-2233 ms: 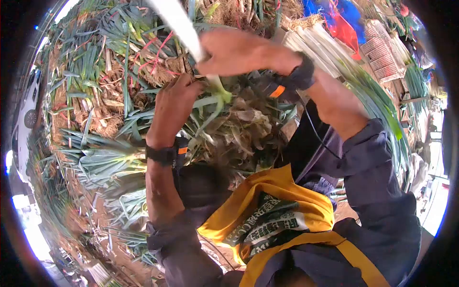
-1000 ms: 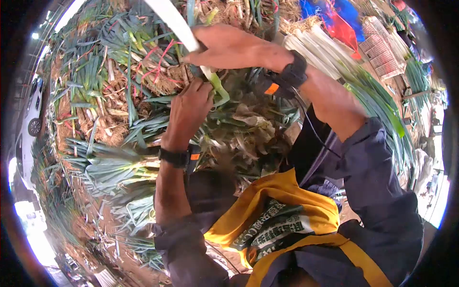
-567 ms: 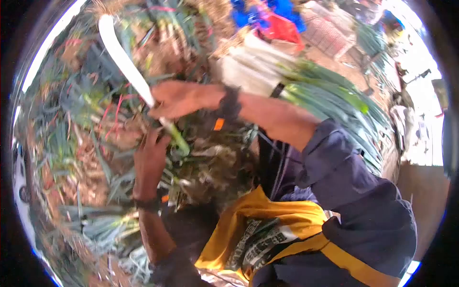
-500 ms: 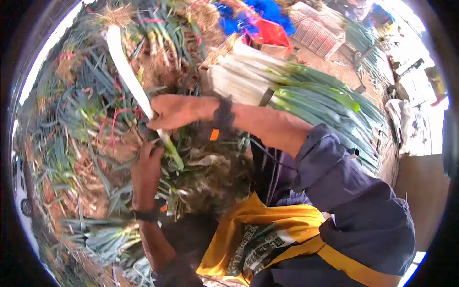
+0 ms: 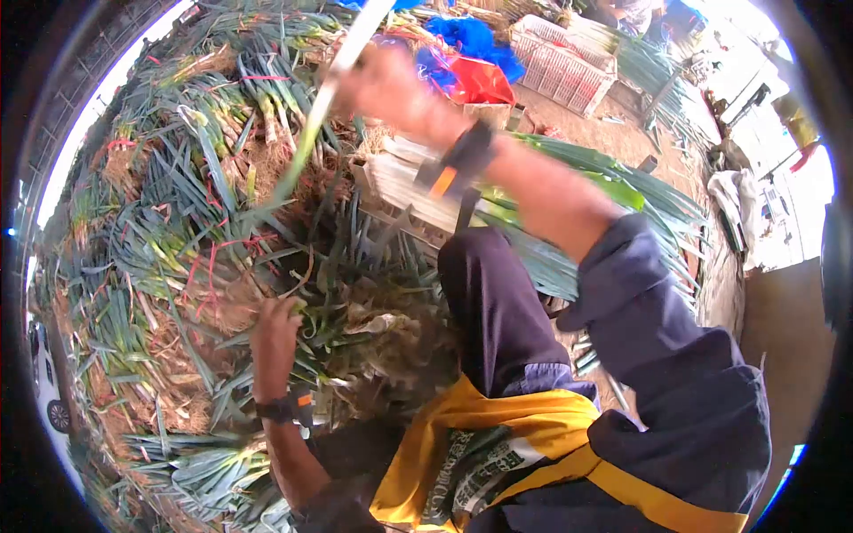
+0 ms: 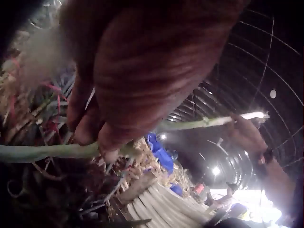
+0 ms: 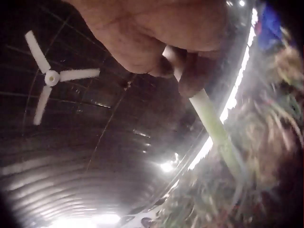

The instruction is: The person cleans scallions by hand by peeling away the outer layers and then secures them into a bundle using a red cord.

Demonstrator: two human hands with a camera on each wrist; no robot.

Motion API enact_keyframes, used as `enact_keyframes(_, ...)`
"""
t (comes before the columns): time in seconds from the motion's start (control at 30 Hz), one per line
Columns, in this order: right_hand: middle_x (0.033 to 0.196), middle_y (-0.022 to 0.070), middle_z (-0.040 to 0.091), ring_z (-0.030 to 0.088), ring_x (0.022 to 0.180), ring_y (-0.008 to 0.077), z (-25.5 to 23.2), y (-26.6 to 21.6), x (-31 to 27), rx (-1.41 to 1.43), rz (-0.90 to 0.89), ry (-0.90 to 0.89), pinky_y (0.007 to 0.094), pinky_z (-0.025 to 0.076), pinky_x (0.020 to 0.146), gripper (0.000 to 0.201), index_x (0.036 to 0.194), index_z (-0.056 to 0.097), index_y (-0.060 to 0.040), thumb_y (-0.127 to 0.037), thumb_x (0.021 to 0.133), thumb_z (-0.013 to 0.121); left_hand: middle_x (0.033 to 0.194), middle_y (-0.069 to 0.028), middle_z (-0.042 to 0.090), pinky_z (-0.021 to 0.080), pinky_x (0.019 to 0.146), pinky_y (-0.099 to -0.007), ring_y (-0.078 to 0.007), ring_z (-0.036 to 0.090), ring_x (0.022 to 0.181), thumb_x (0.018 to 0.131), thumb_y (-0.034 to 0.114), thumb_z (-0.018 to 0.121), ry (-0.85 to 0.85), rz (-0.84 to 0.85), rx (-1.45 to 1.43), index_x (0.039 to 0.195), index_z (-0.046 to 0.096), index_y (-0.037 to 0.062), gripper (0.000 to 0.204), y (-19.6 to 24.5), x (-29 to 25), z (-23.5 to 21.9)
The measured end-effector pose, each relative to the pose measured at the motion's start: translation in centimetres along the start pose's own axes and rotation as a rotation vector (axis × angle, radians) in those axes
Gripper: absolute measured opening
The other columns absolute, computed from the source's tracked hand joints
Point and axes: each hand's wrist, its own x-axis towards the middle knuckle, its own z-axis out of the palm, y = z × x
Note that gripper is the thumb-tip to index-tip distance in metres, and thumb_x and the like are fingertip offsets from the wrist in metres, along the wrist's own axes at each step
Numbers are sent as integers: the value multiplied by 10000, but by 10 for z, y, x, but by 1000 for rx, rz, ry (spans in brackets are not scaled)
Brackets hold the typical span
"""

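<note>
Up went the right hand (image 5: 386,84), away from the left hand (image 5: 277,342); its fingers curl round the long leek (image 5: 312,127) near 11 o'clock. Near 8 o'clock, left fingers pinch a green leaf (image 6: 52,152).

Dark, ribbed arched roof (image 7: 95,142) overhead, white three-blade ceiling fan (image 7: 52,78) under it, small bright light (image 7: 167,166) farther along. Brown floor (image 5: 569,130), plain brown panel (image 5: 786,342) at right, can't tell if wall. Washed-out glare (image 5: 795,218) along right side, white car (image 5: 44,380) at left edge.
</note>
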Motion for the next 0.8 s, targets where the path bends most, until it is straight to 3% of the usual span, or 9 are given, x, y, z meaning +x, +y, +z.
enact_keyframes(0.07,776,139,721,709,677,260,-80,23,57,-391,-250,109,413,568,603,275,1009,734,-42,-299,916,700,1205,-188,594,513,887,-502,-416,627,1068,905,150,715,-143,26,-57,1331,610,74,446,-2,0,10)
enact_keyframes(0.1,848,263,688,707,798,382,-108,-36,34,-335,-193,265,478,555,675,301,999,667,45,-246,936,624,1250,-183,584,513,910,-502,-405,627,1093,910,161,716,-228,1,-74,1350,602,78,462,4,0,9)
enact_keyframes(0.13,848,219,719,724,800,324,-152,-45,49,-736,-261,223,430,560,642,257,998,687,35,-214,962,632,1295,-178,575,512,932,-502,-394,628,1118,915,172,718,-309,-22,-88,1369,593,83,479,9,3,9)
enact_keyframes(0.2,882,123,745,725,810,206,-215,-52,56,-1370,-186,-25,346,548,624,213,1010,705,10,-195,981,653,1309,-175,566,516,916,-492,-396,623,1056,932,216,724,-290,-32,-88,1439,557,104,546,13,6,11)
enact_keyframes(0.27,1190,110,692,675,1004,243,-258,-15,47,-1638,-121,-407,452,537,878,373,1251,624,-61,-270,944,655,1321,-167,564,519,911,-484,-392,620,1023,937,226,727,-280,-16,-133,1445,556,107,549,18,13,11)
enact_keyframes(0.33,883,167,737,714,822,336,-287,43,9,-1333,-301,-489,498,566,742,266,1032,717,-70,-284,886,659,1223,-140,599,527,873,-417,-303,641,949,936,169,725,-250,-38,-225,1409,579,84,502,38,16,7)
enact_keyframes(0.4,881,176,735,709,840,368,-259,58,-28,-1268,87,-734,511,555,757,225,977,719,-53,-220,848,641,1129,-150,616,523,838,-372,-265,663,902,929,108,722,-209,-54,-369,1352,616,47,440,56,18,-2)
enact_keyframes(0.47,892,194,731,711,850,383,-243,118,-57,-1366,146,-887,502,557,756,209,921,726,-27,-177,819,623,1108,-108,619,525,832,-337,-191,646,897,933,54,706,-152,-123,-572,1349,623,52,424,56,16,2)
enact_keyframes(0.8,899,303,683,702,881,441,-173,219,-59,-968,139,-822,529,543,795,371,903,688,90,-274,839,659,1106,-92,679,526,908,-343,-193,667,958,920,109,720,-316,-416,-613,1348,629,64,440,65,1,8)
